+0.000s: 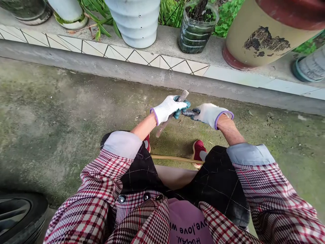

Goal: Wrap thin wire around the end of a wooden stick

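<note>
My left hand, in a white knit glove with a blue-green coated palm, is closed around a pale, worn stick. The stick slants, its upper end pointing away from me and its lower end below the hand. My right hand, gloved the same way, grips a short grey ridged piece that looks wound with wire. That piece reaches toward the fingers of my left hand; whether it joins the stick is hidden there. Both hands are above the concrete ground, in front of my knees.
A low tiled ledge runs across the far side. On it stand a white ridged pot, a cut plastic bottle planter and a large tan pot. A tyre lies at the lower left. My red shoes are below.
</note>
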Available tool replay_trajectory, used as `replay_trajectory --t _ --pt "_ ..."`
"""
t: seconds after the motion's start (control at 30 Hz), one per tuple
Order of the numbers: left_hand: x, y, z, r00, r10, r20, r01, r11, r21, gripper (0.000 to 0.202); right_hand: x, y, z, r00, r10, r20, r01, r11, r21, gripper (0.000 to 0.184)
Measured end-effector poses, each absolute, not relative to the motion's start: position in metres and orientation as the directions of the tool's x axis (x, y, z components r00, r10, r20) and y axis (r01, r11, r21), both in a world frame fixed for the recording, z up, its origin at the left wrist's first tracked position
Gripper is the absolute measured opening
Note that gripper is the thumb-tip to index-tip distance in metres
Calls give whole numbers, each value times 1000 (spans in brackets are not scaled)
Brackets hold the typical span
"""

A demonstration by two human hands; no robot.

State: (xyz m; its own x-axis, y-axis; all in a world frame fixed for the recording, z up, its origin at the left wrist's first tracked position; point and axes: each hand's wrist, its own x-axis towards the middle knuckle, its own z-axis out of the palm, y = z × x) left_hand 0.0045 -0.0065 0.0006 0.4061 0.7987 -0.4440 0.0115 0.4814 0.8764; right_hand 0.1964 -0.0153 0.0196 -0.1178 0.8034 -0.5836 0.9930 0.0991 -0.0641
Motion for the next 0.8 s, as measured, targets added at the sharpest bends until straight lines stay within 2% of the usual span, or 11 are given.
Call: replay_trajectory --t 0.03,0.1,0.2,0.3,0.43,0.63,0.73,0.8 --pt "4 -7 2 410 799 -440 -26 493 870 5 200 -12 19 -99 835 -541 994 55 -98 32" --pt "1 -6 4 413 802 -432 -144 526 838 5 205 -8 19 -56 895 -443 948 -92 -306 28" --pt "-7 -1 10 416 801 -430 -366 581 727 11 206 -8 19 64 932 -358 659 -309 -686 25" --pt "-14 6 12 404 794 -455 -480 607 633 18 203 -10 19 125 947 -297 402 -322 -857 26" --pt "-14 11 8 410 768 -492 -477 641 602 16 195 -20 30 38 971 -237 259 -239 -936 35" --pt "-5 8 -7 380 796 -471 -416 602 681 14 192 -43 64 -212 940 -269 84 -257 -963 55" --pt "-4 10 -12 332 804 -493 -356 591 724 15 200 -45 71 -373 869 -325 110 -306 -946 58" --pt "-4 11 -12 265 815 -515 -321 578 750 15 202 -46 70 -522 743 -420 236 -347 -908 53"
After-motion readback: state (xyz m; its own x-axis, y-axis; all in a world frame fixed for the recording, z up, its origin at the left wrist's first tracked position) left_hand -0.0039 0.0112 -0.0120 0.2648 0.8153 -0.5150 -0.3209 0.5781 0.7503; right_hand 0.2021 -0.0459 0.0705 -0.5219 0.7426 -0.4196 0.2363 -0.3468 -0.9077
